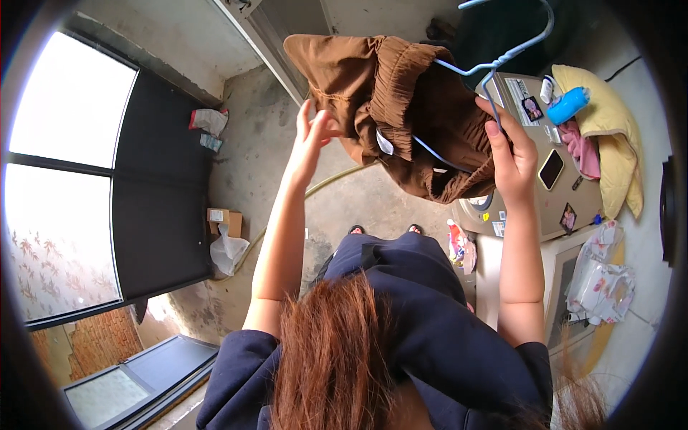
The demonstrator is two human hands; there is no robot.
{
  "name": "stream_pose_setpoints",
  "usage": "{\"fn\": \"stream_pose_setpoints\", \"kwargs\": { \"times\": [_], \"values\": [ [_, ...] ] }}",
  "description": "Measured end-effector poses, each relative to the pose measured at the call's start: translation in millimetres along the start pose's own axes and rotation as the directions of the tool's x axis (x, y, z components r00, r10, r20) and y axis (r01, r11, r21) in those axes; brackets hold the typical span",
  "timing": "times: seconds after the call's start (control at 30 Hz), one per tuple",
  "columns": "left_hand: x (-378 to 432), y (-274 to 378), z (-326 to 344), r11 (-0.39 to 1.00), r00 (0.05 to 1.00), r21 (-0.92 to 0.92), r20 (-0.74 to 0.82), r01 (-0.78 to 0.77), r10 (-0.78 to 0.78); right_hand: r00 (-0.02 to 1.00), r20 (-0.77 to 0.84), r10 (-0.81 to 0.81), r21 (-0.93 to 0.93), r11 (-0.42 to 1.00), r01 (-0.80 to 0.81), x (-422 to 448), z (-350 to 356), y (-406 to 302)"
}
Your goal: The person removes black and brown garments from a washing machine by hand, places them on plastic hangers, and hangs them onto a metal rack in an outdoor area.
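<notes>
A brown cloth garment [349,75] with a gathered elastic waistband [400,80] hangs spread in front of me. Its waist opening faces me, and a small white label [384,142] shows inside. Part of a light blue wire hanger [495,64] lies within the opening; its hook rises above the cloth at the upper right. My right hand [513,150] grips the hanger's wire beside the waistband's right side. At the garment's left edge is my left hand [314,134], fingers apart and slightly bent; whether the fingertips touch the cloth is unclear.
To the right, a washing machine [575,207] bears a phone [551,169], a blue bottle [568,105] and a yellow padded cloth [618,134]. A white cabinet [489,269] adjoins it. Leftward on the floor are a cardboard box [234,221], a plastic bag [228,252] and a hose [338,176].
</notes>
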State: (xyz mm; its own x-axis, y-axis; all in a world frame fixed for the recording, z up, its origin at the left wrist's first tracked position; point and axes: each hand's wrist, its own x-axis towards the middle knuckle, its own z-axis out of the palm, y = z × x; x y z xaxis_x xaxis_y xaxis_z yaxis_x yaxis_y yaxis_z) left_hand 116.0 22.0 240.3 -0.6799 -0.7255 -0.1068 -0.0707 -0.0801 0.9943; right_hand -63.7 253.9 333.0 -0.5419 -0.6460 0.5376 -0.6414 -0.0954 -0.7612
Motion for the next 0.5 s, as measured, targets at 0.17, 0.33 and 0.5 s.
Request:
{"fn": "stream_pose_setpoints", "kwargs": {
  "times": [0.17,0.33,0.5],
  "values": [
    [9,-3,14,0.992,0.994,-0.056,-0.013,-0.109,0.109,1.000,-0.018,-0.021,0.015,1.000,0.021,3,8,-4],
    [10,32,-9,0.873,0.781,0.028,-0.434,-0.488,0.450,1.000,-0.027,-0.001,-0.059,0.998,-0.001,-2,-6,18],
    [16,68,-47,0.885,0.762,-0.043,-0.529,-0.465,0.375,0.987,0.154,-0.052,-0.024,0.998,0.057,-17,-17,42]
  ]
}}
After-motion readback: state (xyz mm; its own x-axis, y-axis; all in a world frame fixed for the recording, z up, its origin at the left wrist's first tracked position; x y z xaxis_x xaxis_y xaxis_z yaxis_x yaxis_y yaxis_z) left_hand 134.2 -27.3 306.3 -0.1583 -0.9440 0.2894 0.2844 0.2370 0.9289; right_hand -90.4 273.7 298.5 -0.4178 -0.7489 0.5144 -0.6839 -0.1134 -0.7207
